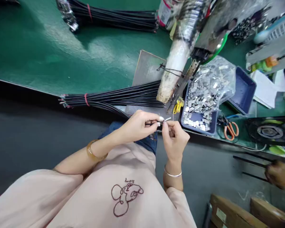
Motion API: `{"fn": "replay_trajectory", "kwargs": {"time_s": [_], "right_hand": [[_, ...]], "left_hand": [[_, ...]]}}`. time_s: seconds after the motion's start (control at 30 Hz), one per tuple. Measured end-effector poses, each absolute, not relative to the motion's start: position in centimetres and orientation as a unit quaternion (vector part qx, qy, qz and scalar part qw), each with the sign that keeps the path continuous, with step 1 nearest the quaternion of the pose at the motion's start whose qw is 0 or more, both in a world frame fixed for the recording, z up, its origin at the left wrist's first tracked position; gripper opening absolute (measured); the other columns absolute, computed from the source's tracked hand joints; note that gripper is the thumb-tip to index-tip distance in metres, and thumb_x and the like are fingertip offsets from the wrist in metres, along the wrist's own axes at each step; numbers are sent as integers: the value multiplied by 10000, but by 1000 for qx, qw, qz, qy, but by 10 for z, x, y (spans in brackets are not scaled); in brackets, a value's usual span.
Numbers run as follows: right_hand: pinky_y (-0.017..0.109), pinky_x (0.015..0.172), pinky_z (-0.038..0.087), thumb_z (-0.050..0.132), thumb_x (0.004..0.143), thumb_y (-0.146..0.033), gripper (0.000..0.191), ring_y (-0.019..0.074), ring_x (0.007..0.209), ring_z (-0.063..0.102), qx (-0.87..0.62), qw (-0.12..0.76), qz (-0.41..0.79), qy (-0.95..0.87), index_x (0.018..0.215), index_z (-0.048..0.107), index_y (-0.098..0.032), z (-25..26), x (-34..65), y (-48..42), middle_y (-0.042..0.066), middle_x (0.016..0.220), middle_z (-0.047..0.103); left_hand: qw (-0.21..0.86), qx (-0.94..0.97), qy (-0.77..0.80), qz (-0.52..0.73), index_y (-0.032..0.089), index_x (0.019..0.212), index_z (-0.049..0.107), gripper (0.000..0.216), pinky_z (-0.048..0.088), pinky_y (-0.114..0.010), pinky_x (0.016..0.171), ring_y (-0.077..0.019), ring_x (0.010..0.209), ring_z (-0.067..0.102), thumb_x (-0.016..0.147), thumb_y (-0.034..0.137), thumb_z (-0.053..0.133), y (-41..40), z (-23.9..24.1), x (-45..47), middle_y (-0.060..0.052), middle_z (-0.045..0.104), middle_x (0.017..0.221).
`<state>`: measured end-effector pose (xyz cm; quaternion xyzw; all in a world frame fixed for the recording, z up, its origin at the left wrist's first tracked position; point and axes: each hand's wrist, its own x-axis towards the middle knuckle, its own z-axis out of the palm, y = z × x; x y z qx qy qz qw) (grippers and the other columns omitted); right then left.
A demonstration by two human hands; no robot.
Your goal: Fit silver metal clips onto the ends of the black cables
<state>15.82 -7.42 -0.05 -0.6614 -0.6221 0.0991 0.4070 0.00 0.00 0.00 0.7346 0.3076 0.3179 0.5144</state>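
My left hand is closed in a pinch on the end of a thin black cable, just beyond the table's front edge. A small silvery metal connector shows at the cable end, between both hands. My right hand pinches at this connector with thumb and forefinger; the fingertips partly hide it. Behind my hands lies a bundle of black cables, tied with a red band, its stripped ends to the left. Right of my hands, a blue tray holds many loose metal connector shells and a clear plastic bag.
A whitish duct hangs low above the grey board. Yellow clips, orange-handled pliers and a black fan lie rightward. Another cable bundle rests at the back of the green table. Cardboard boxes stand below right.
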Motion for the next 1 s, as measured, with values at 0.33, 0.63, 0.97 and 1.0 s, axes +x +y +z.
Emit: {"fn": "replay_trajectory", "kwargs": {"time_s": [0.33, 0.63, 0.97, 1.0], "right_hand": [[189, 383, 266, 561, 882, -273, 57, 58, 337, 308, -560, 678, 179, -441, 916, 575, -228, 7, 168, -73, -127, 464, 367], [344, 791, 657, 633, 915, -144, 132, 183, 891, 778, -609, 534, 25, -586, 1011, 624, -235, -4, 160, -78, 19, 992, 773], [365, 891, 647, 711, 868, -218, 297, 182, 904, 773, -629, 449, 39, -633, 1154, 632, -235, -5, 172, -83, 32, 1039, 779], [363, 915, 639, 720, 859, -209, 260, 170, 862, 771, -635, 429, 32, -641, 1108, 648, -234, -3, 174, -86, 10, 971, 783]], "left_hand": [[593, 646, 340, 341, 102, 759, 682, 157, 192, -212, 490, -56, 538, 229, 852, 192, 594, -4, 5, 7, 69, 275, 566], [651, 599, 340, 320, 114, 708, 636, 158, 173, -215, 480, -53, 514, 213, 835, 195, 589, 6, 12, 11, 73, 266, 536], [617, 607, 377, 330, 126, 679, 582, 191, 182, -225, 493, -58, 534, 234, 857, 188, 553, 2, 12, 18, 66, 287, 557], [620, 603, 378, 331, 126, 676, 580, 190, 181, -226, 492, -58, 534, 231, 855, 186, 554, 2, 12, 18, 66, 287, 558]]}}
